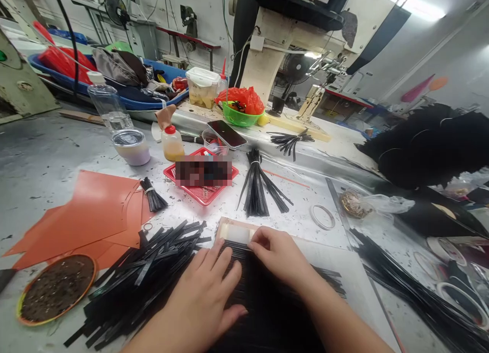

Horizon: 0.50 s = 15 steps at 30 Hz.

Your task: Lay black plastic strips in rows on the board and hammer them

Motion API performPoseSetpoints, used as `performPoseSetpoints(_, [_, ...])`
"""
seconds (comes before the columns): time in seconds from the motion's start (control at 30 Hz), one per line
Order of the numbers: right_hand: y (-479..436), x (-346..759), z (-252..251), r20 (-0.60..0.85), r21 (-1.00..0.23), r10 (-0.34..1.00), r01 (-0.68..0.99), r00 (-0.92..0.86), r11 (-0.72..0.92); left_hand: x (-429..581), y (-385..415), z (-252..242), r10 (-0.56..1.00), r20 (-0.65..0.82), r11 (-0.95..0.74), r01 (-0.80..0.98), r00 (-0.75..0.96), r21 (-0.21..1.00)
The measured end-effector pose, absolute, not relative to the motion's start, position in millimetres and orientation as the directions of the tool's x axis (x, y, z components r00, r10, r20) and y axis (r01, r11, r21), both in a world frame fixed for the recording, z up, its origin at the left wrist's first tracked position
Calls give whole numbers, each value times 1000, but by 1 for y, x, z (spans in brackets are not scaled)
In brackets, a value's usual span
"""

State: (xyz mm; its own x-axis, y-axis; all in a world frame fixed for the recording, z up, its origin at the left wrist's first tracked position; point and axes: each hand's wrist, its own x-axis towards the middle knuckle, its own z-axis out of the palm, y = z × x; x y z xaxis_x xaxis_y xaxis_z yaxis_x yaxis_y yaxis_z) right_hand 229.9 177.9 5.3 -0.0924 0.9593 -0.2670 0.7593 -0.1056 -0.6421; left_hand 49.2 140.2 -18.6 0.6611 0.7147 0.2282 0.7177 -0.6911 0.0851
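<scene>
Black strips (240,264) lie side by side across a board (305,241) in front of me, below a pale block (236,234). My left hand (214,281) rests on the left part of these strips, its fingers spread. My right hand (277,251) has thumb and index finger pinched at the top edge of the strips, beside the block; what is between the fingertips is too small to make out. Strip ends (332,279) stick out to the right under my right forearm. A loose pile of black strips (153,271) lies left of my left hand.
Orange sheets (103,205) and a round dish (57,289) lie at the left. Beyond the board are a red basket (204,194), a tied black bundle (255,190) and a tape ring (323,217). More long strips (412,287) lie right; a sewing machine (267,52) stands behind.
</scene>
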Motion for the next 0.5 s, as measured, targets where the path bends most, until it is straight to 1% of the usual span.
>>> performPoseSetpoints(0.13, [177,243,3,-284,-616,958,772,-34,-155,52,143,-19,720,266,-679,729,641,81])
performPoseSetpoints(0.3, [177,240,0,-246,-596,968,796,-50,-111,61,146,-18,745,228,-652,756,627,51])
performPoseSetpoints(0.4, [175,234,5,-217,-505,975,859,-35,-82,70,149,-18,698,263,-694,720,666,19])
performPoseSetpoints(0.5, [176,248,14,-163,-374,987,926,-11,-51,73,153,-28,558,362,-792,609,747,-35])
